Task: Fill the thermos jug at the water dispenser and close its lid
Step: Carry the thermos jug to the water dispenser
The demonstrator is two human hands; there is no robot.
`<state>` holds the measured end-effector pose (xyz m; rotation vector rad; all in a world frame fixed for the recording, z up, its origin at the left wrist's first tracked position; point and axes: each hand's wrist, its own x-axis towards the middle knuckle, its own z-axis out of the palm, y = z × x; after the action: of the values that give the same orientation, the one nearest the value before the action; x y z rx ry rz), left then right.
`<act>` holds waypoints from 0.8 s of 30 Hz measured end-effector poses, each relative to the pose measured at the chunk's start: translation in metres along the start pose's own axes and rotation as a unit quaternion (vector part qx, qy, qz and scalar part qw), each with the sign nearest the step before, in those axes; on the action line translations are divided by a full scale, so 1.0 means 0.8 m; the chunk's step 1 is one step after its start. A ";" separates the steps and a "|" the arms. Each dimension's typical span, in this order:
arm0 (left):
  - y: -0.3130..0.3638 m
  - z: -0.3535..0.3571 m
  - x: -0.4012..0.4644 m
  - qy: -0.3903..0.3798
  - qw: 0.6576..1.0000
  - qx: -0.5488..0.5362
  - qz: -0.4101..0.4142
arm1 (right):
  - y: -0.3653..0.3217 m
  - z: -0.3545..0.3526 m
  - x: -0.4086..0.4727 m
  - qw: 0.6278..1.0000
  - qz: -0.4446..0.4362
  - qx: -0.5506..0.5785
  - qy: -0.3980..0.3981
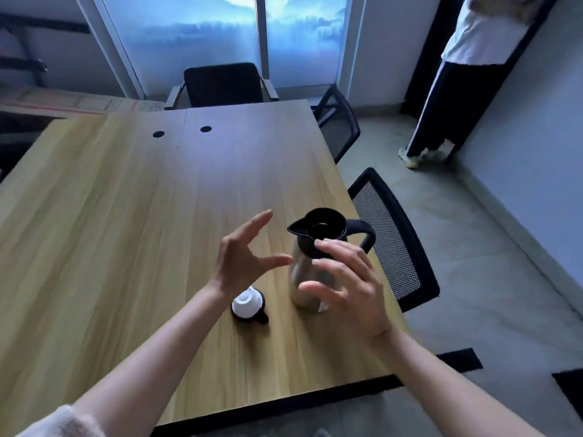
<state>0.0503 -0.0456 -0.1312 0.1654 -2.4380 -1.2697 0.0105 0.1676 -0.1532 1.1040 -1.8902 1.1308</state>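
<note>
Flanking uncapped thermos jug (310, 272), left hand (243, 260), right hand (353, 288), grips spread empty

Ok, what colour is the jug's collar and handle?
Black, above a silver steel body, on the thermos jug; the head view shows it.

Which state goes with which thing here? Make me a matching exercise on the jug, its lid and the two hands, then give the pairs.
Things:
1. thermos jug
2. lid
3. left hand
4. right hand

States:
A. lying on the table, off the jug
B. open, fingers spread, in front of the jug's steel body
C. standing upright with its mouth uncovered
D. open, above the lid, left of the jug

Pairs: 1-C, 2-A, 3-D, 4-B
</note>
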 end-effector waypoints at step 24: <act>0.113 0.055 0.088 -0.238 0.929 0.276 0.072 | 0.121 -0.040 0.040 0.791 0.550 0.241 -0.120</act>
<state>-0.0249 0.0207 -0.0611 -0.1978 -3.1052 -0.5716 -0.0862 0.2122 -0.1467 0.2399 -2.6030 2.2834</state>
